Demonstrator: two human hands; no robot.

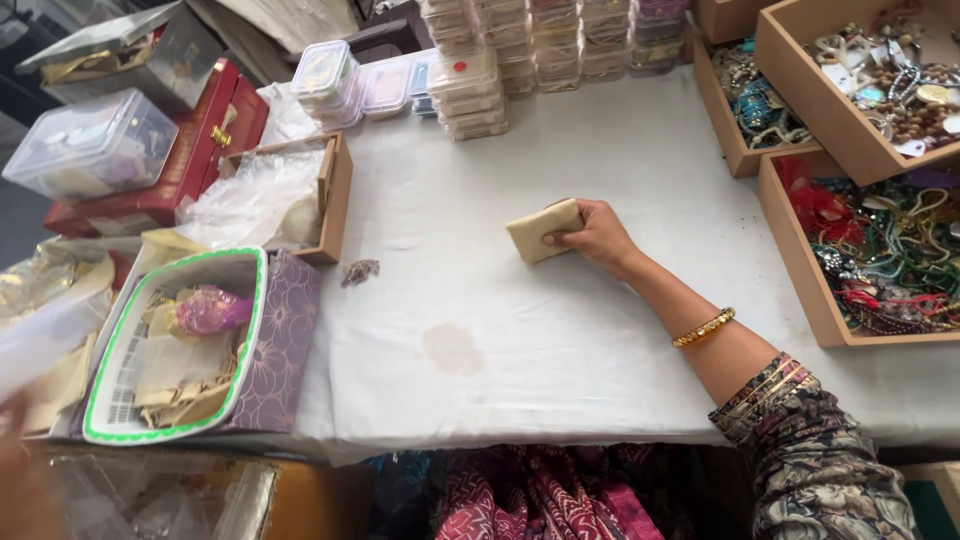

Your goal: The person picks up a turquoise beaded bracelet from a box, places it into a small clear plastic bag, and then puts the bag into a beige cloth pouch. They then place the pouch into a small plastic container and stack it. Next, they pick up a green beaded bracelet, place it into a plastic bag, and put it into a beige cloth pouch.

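My right hand [598, 237] rests on the white tablecloth [560, 330] and grips a small beige cloth pouch [540, 229] by its right edge. The pouch lies flat on the cloth, tilted. A gold bangle [703, 327] sits on that wrist, and the sleeve is patterned. My left hand [22, 480] shows only as a blurred shape at the bottom left corner, beside a pale blurred thing [40, 335]; whether it holds it I cannot tell.
Wooden trays of beads and jewellery [880, 250] line the right side. Stacked clear plastic boxes [470, 85] stand at the back. A green-rimmed white tray of pouches [180, 350], a wooden box with plastic bags [290, 195] and a red case [190, 160] are left. A brown stain [452, 348] marks the cloth.
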